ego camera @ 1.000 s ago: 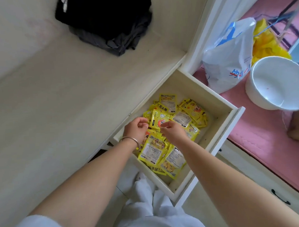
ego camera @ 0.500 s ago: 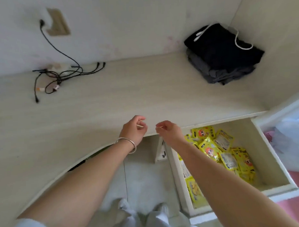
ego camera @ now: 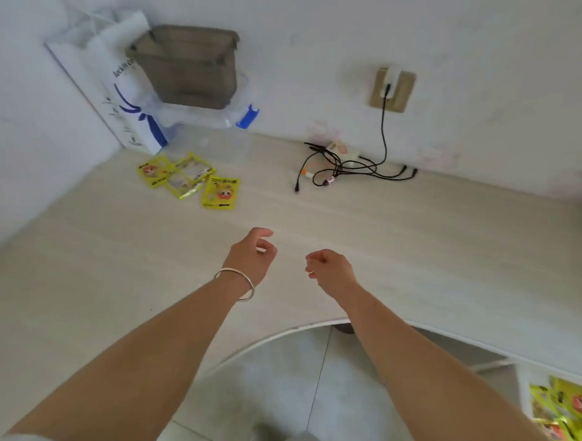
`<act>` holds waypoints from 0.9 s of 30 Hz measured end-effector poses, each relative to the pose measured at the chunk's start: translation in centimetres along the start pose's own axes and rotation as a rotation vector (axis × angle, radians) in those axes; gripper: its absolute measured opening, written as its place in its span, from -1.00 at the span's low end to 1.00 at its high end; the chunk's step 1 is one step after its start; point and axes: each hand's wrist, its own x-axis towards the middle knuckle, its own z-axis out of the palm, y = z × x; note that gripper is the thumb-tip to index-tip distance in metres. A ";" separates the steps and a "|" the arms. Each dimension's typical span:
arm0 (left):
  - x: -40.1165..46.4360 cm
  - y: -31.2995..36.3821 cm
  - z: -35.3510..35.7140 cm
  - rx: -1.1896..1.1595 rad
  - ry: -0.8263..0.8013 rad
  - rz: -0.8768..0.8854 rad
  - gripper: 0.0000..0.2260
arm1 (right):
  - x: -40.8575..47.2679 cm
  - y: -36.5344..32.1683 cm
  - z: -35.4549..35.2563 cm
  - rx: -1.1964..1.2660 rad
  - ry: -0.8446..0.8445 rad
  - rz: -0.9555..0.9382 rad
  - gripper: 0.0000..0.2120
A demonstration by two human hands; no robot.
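1. L hand (ego camera: 251, 255) hovers over the desk (ego camera: 417, 248), abt mid-depth and a bit left of the desk's centre. Fingers are loosely curled, thumb and forefinger stick out fwd w/ a gap btwn them; nothing seen in it.
2. R hand (ego camera: 332, 272) is over the desk too, just right of the L hand, not touching it, and slightly nearer the desk's front edge. Fingers are curled in tighter toward the palm. There's a pale spot at the fingertips; can't tell if it's a nail or sth pinched, so can't tell if this hand holds anything.
3. A thin metal bangle (ego camera: 239, 286) sits on the L wrist.
4. Yellow packets (ego camera: 188, 179) lie flat in the desk's far-left corner, a small loose cluster, some overlapping, one a bit apart on the right. Well apart from both hands.
5. Behind them at the desk's back-left: a white paper bag (ego camera: 117, 94) w/ blue print stands against the wall. Beside it a grey box (ego camera: 189, 66) is stacked on a clear tub (ego camera: 246, 117) w/ a blue clip.
6. A tangle of black cables (ego camera: 344, 166) lies at the desk's back edge, abt centre. One lead runs up to a wall socket (ego camera: 392, 89) above the desk.
7. Below the desk's front-right corner, an open drawer (ego camera: 523, 387) shows more yellow sachets (ego camera: 571, 408) piled inside.
8. Grey floor tiles (ego camera: 290, 387) show under the desk's curved front cut-out, btwn the forearms.
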 end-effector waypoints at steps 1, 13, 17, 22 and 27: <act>0.5 -1.2 -1.9 -0.009 0.028 -0.022 -0.73 | 0.4 -1.1 1.7 -0.001 -0.024 -0.009 -0.90; 7.8 -9.3 -11.6 -0.081 0.195 -0.224 -0.72 | 8.4 -9.1 13.5 -0.144 -0.205 -0.052 -0.90; 11.0 -10.6 -12.6 -0.115 0.224 -0.288 -0.71 | 12.4 -10.9 15.3 -0.229 -0.254 -0.069 -0.90; 14.6 -12.6 -14.1 -0.125 0.229 -0.353 -0.73 | 17.1 -13.6 17.5 -0.345 -0.259 -0.107 -0.89; 19.0 -14.0 -16.6 -0.023 0.173 -0.409 -0.76 | 20.4 -16.4 19.7 -0.448 -0.192 -0.127 -0.80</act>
